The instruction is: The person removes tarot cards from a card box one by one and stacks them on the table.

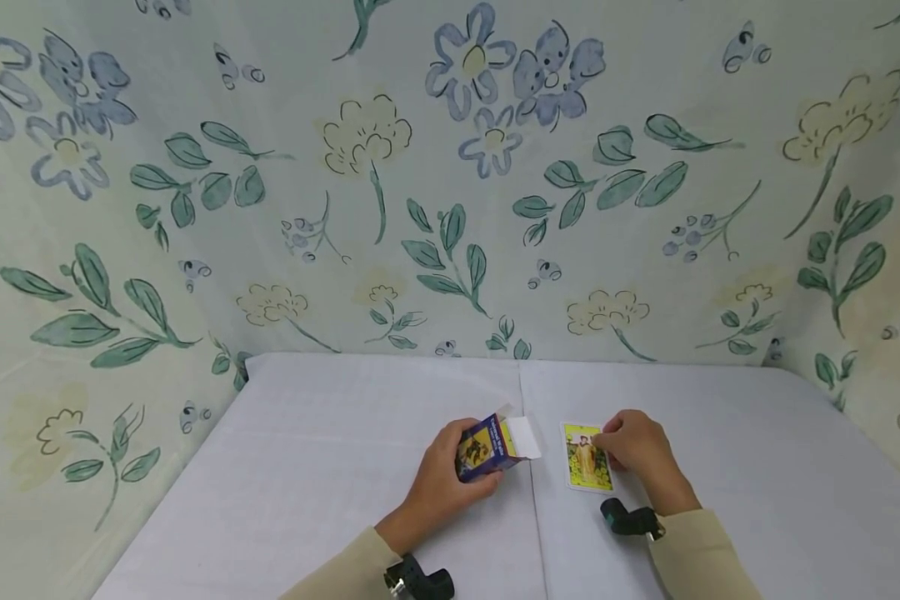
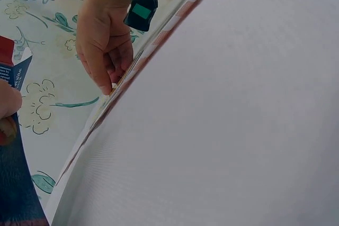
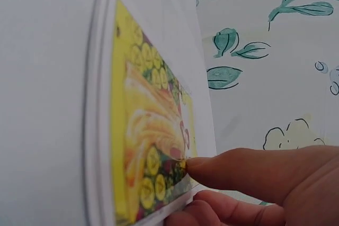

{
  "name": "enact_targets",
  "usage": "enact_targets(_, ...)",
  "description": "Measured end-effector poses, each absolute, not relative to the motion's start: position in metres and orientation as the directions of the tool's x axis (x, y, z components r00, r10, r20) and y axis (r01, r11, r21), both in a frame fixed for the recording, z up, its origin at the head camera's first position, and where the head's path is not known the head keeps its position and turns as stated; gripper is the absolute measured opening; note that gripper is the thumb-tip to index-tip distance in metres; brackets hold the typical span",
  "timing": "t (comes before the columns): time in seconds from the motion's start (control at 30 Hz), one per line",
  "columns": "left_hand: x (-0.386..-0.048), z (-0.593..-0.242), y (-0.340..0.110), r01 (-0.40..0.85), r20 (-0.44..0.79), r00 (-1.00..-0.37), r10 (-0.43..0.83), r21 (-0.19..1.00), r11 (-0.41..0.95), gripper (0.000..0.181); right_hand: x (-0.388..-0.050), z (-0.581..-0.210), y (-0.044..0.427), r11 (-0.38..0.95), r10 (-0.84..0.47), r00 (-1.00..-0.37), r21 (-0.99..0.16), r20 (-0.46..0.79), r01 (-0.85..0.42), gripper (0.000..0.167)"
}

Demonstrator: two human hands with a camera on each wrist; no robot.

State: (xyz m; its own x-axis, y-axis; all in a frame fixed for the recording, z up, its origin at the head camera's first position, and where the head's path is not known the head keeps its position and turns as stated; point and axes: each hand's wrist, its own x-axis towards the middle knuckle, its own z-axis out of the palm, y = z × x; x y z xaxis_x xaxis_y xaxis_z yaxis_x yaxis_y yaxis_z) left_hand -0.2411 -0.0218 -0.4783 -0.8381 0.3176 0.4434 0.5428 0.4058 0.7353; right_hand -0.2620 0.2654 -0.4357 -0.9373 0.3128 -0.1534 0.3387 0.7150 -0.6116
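My left hand (image 1: 441, 482) grips a dark blue card box (image 1: 477, 450) with a picture on its face, its white end flap standing out to the right. Part of that box (image 2: 18, 178) also shows at the left edge of the left wrist view. To its right, a yellow-bordered picture card (image 1: 587, 468) lies face up on the table. My right hand (image 1: 636, 443) pinches the card's right edge. Seen close in the right wrist view, the card (image 3: 151, 115) tops a thin stack, with the thumb on its face and the other fingers by the edge, partly hidden.
A white cloth (image 1: 330, 450) covers the table, with a crease running front to back between the box and the card. Behind and at both sides hangs a floral curtain (image 1: 450, 275). Each wrist wears a small black camera (image 1: 630, 518).
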Motion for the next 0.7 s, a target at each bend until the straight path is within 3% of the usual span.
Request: enact_targets(0.7,-0.245,-0.4813,-0.0217,0.555,0.456,-0.83,0.322,0.732,0.395,0.068,-0.2622,-0.4345,0.2666,0.7,0.298,-0.94,-0.632,-0.166,0.334,0.025)
